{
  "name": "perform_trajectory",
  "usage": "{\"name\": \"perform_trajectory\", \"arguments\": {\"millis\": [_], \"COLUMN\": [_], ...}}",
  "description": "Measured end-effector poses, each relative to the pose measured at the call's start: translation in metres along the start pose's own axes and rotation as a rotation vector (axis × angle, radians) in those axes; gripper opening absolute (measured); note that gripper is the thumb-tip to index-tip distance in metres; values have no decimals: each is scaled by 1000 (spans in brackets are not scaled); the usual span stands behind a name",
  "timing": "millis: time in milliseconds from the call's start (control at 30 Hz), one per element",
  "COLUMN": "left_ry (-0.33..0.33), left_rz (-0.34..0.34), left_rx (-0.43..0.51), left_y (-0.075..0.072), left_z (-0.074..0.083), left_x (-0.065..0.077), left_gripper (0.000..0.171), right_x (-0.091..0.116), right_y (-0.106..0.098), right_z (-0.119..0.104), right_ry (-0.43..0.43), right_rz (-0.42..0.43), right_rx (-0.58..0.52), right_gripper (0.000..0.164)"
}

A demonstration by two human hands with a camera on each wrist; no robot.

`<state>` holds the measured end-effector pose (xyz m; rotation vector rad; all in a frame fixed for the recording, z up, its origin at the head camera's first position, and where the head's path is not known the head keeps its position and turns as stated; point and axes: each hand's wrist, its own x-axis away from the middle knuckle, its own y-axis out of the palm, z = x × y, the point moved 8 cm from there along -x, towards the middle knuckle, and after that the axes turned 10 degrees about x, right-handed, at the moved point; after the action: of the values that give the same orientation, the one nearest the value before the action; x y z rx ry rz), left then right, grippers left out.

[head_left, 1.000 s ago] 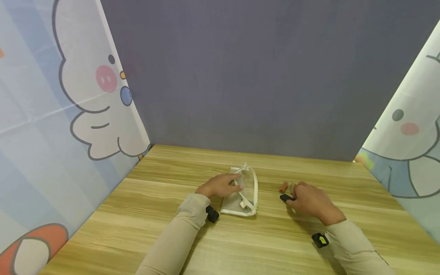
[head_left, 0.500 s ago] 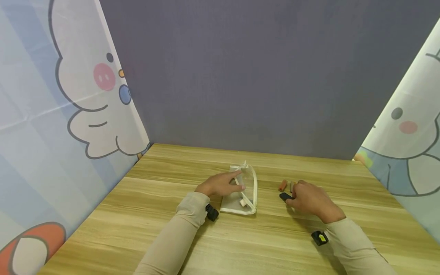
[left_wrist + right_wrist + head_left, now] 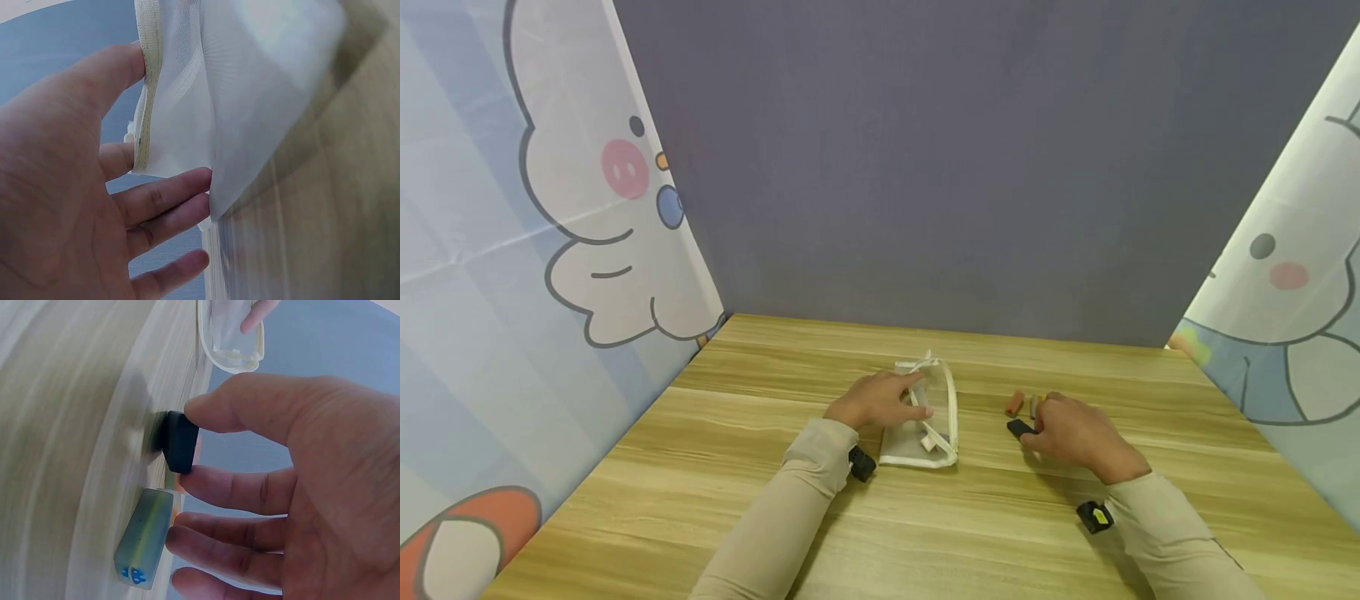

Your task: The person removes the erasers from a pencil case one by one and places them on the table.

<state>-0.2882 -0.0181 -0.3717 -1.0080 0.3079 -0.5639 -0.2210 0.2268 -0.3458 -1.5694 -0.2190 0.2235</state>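
A white mesh zip pouch (image 3: pixel 904 442) lies on the table with its mouth spread apart. My left hand (image 3: pixel 877 402) is at this mouth, its fingers spread and fairly straight. In the left wrist view, the thumb and a finger meet the zip edge (image 3: pixel 148 81), while other fingertips touch the mesh (image 3: pixel 250 100). My right hand (image 3: pixel 1078 435) pinches a small black block (image 3: pixel 181 442) between thumb and forefinger, low over the table. Beside it in the right wrist view lies a translucent blue-green bar (image 3: pixel 145 534) with a yellowish stripe and blue print, close to the other fingertips.
An orange-brown bar (image 3: pixel 1015 404) and a greyish bar (image 3: pixel 1033 406) lie just beyond the right hand. A grey panel (image 3: pixel 925 167) stands behind the wooden table (image 3: pixel 760 533), with cartoon-printed sheets (image 3: pixel 467 317) at both sides.
The pouch and blocks sit slightly further left in the head view, as the view has shifted a little. Both hands keep nearly the same pose.
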Motion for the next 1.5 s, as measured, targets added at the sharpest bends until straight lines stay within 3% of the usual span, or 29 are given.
{"name": "perform_trajectory", "arguments": {"millis": [167,500,733,967,1167,1500], "left_ry": [4,74,95,62,43,28], "left_rz": [11,49,41,25,22,32], "left_rx": [0,-47,19,75,111,149], "left_y": [-1,-4,-1,1,-1,-1], "left_z": [1,12,11,8,7,10], "left_x": [1,-1,-3,-2,-2,0], "left_gripper": [78,64,63,64,63,60], "right_x": [0,2,2,1,-2,-4], "right_y": [0,-2,0,-5,-14,-18], "right_z": [-1,-2,0,0,-4,-11], "right_ry": [3,4,-9,-36,-53,-78], "right_rz": [2,3,3,25,122,174], "right_rx": [-5,16,7,-10,-13,-55], "right_gripper": [47,42,41,12,10,9]}}
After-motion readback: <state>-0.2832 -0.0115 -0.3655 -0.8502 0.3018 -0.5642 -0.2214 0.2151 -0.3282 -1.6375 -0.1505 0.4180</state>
